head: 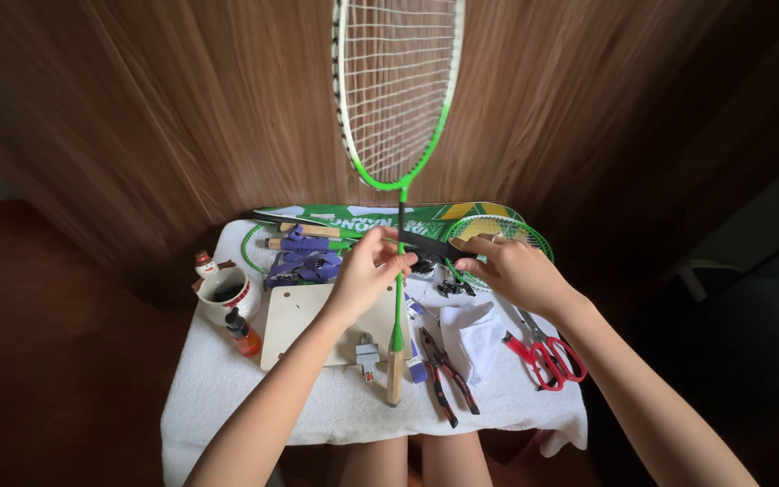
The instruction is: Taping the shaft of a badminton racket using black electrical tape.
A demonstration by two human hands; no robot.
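A small table draped in a white towel (227,397) stands against a dark wood-panel wall, seen from above by the person seated at it. A green and white badminton racket (397,99) stands upright at the table's centre, its strung head high against the wall and its bare wooden handle end resting on the towel, so the shaft sits at hand level. Both hands meet at that shaft. The left hand (364,275) pinches the shaft between thumb and fingers, apparently to steady it. The right hand (508,269) pinches 1 end of a black strip (430,243) that runs across to the shaft; whether it is wrapped on, I cannot tell.

Tools lie within easy reach around the racket. A pale board (304,325) sits under the left wrist. Red-handled scissors (547,353) lie to the right, dark pliers (448,374) in front, and a snowman mug (221,289) and a small orange bottle (242,332) to the left. Purple grip tape (304,261) lies behind.
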